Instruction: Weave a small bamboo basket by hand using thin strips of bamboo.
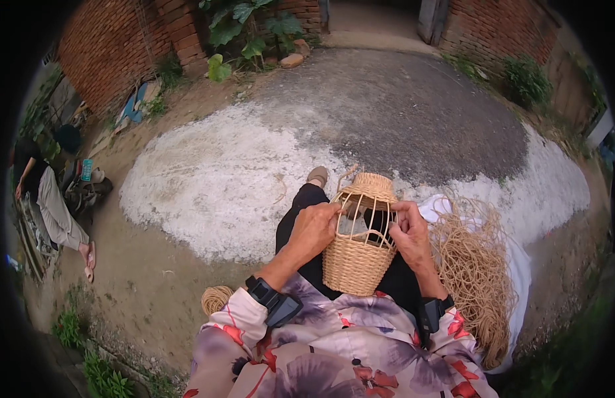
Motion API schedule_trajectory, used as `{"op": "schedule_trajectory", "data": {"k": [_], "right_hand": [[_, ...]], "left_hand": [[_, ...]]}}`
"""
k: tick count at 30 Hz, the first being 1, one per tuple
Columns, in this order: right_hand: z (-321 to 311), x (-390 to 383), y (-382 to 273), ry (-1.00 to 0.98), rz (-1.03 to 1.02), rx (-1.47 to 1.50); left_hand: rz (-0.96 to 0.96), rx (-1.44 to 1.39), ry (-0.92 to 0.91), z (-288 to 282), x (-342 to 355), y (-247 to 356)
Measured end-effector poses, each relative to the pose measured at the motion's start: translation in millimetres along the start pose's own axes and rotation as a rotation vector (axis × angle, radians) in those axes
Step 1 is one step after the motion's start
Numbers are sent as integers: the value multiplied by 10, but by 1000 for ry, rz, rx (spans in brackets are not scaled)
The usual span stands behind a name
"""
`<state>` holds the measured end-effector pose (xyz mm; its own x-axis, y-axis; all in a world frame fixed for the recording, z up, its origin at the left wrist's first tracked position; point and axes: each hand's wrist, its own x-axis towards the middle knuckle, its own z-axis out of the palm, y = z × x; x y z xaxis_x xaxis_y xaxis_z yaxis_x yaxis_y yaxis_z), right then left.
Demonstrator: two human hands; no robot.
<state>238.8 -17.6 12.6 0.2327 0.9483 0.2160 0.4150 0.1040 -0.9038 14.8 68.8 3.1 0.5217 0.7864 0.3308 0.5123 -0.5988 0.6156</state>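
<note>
Seated on the lap, a half-woven wicker basket [358, 255], gripped by the left hand [312, 230] and the right hand [409, 233] at its open ribs. Right, loose cane strands [476, 278]; farther, pale gravel ground [214, 179].

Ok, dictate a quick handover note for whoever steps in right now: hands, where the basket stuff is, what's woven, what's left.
Left hand: gripping the half-woven basket on the lap, at its open ribs.
Right hand: on the basket's right side, pinching a strand.
Loose cord bundle: at the right, on white cloth. Coil at the left.
Done: lower body and top cap woven.
Left: the open-rib middle band.
</note>
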Motion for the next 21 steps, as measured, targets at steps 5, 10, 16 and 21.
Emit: {"op": "schedule_trajectory", "data": {"k": [5, 10, 16, 21], "right_hand": [[-2, 31, 177, 15, 6, 131], [-13, 38, 124, 24, -6, 34], [-2, -10, 87, 83, -151, -190], [-91, -77, 238, 56, -84, -30]], "left_hand": [[-315, -594, 8, -42, -87, -39], [-706, -1557, -10, -177, -295, -221], [-725, -1331, -23, -138, -339, -494], [-675, -1202, 47, -248, -332, -312]]}}
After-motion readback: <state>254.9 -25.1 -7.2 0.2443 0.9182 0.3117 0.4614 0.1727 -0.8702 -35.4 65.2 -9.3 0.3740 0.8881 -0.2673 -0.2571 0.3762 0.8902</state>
